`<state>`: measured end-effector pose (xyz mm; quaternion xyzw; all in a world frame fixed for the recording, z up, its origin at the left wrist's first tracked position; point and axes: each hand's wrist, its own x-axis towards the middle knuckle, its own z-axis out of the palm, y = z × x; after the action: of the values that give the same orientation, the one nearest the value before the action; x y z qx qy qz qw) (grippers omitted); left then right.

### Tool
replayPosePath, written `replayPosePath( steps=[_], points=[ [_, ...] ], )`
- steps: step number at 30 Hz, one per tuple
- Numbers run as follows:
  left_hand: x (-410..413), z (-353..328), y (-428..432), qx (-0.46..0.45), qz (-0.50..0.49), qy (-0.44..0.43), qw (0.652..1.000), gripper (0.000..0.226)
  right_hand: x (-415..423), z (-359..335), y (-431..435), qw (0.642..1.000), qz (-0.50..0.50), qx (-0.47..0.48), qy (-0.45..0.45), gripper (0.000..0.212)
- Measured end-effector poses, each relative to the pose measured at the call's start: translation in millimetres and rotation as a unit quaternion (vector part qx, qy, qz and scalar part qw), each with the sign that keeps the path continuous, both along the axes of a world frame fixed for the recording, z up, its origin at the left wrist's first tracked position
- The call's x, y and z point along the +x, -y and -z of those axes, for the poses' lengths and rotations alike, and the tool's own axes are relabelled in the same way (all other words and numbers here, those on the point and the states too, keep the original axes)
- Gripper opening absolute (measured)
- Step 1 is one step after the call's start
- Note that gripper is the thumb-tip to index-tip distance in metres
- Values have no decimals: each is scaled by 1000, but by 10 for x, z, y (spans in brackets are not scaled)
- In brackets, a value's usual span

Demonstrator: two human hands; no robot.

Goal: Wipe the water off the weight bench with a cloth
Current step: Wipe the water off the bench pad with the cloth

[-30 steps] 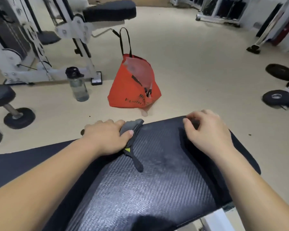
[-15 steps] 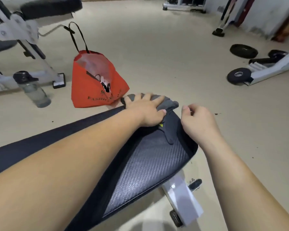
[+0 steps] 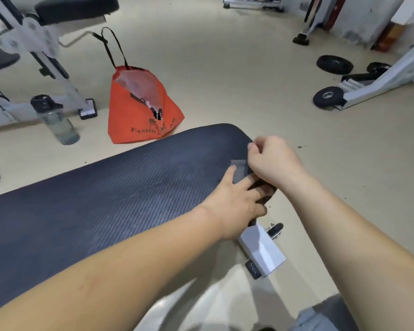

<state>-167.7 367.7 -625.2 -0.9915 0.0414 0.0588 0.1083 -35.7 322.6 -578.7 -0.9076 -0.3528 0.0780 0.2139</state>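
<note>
The black ribbed pad of the weight bench (image 3: 120, 187) runs from lower left to its rounded end at centre. A small grey cloth (image 3: 240, 170) lies at the pad's right edge, mostly hidden. My left hand (image 3: 234, 201) presses flat on the cloth, fingers spread over the edge. My right hand (image 3: 273, 161) is curled over the pad's end beside the cloth, touching its far side. Whether the right fingers pinch the cloth is hidden. A faint dull patch shows on the pad near the middle.
An orange tote bag (image 3: 139, 111) and a water bottle (image 3: 55, 120) stand on the beige floor beyond the bench. A white machine frame (image 3: 46, 44) is at upper left. Weight plates (image 3: 334, 64) lie at right. The bench's white leg (image 3: 261, 249) sticks out below my hands.
My left hand has slid the cloth from the pad's far end to its right edge. My right hand stays at the end. The view has swung, showing more of the pad.
</note>
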Motion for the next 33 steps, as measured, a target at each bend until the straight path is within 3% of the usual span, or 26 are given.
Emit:
replayPosePath(
  steps=[3, 10, 15, 18, 22, 26, 30, 33],
  points=[
    [-860, 70, -88, 15, 11, 32, 999, 31, -483, -78, -94, 998, -44, -9, 47, 28],
    [-2681, 74, -336, 23, -53, 36, 998, 33, -1875, -3, -415, 953, -297, -11, 57, 27],
    [-3733, -171, -608, -37, -103, 45, 993, 30, -1994, 124, -506, 946, -323, -6, 42, 24],
    [-4055, -278, -845, -94, -216, 57, 970, 34, -2013, 176, -551, 942, -332, 15, 48, 22],
    [-3840, -147, -1112, -107, -439, 80, 889, 53, -1978, 158, -638, 938, -343, 9, 38, 23],
    [-3037, -15, -1193, -142, -535, 32, 832, 68, -1723, 124, -701, 950, -313, 8, 25, 22],
    [-2062, -96, -1134, -174, -530, 6, 830, 81, -1365, 89, -714, 967, -255, 29, -3, 21],
    [-1350, -114, -924, -187, -473, 8, 861, 82, -1177, 82, -716, 974, -214, 71, -7, 18]
  ],
)
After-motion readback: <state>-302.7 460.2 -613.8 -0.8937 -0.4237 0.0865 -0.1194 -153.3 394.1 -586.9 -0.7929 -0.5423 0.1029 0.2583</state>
